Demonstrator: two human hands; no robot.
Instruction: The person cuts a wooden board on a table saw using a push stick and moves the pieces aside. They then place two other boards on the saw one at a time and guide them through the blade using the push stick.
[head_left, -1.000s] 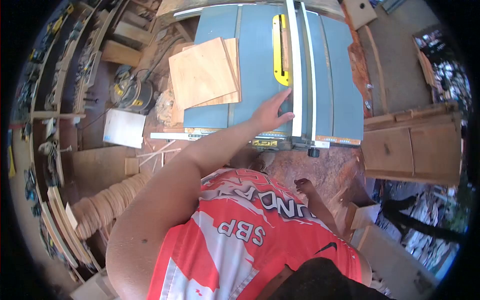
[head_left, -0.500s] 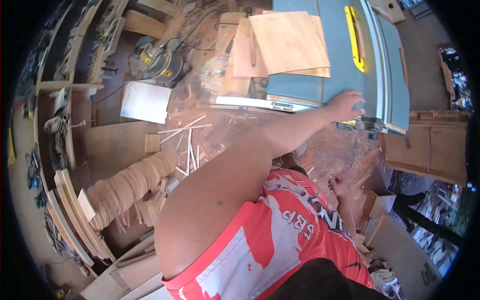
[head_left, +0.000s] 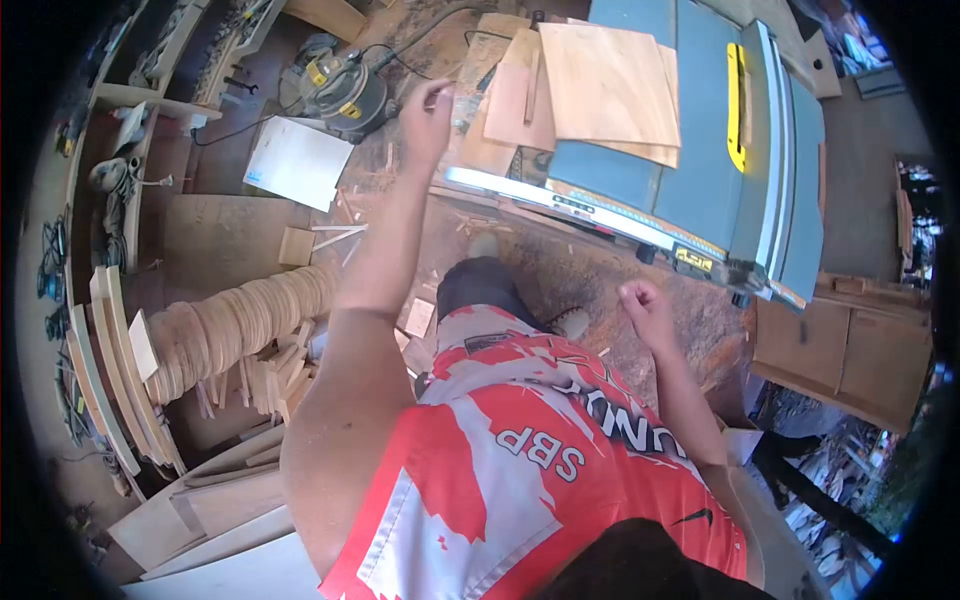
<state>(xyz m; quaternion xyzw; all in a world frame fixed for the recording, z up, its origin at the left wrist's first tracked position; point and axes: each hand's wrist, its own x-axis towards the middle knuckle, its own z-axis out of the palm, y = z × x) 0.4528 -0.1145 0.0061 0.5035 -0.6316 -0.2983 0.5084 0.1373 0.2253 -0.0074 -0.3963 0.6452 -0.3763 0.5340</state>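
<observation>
My left hand is raised near the left end of the table saw's silver front rail. Its fingers are loosely curled with a gap between them, and nothing shows in them. Low in front of my body, my right hand is closed with no object visible in it, apart from the saw. Thin wooden boards lie stacked on the blue-grey table saw, with narrower pieces at their left. A yellow insert runs beside the long fence.
A shop vacuum and a white panel are at upper left. A row of round wooden discs leans near shelving at left. Wood scraps and sawdust litter the floor. A wooden cabinet stands at right.
My left hand has left the saw's front edge and swung left to the rail's far end. My right hand has risen forward. My view has shifted, and I stand more upright.
</observation>
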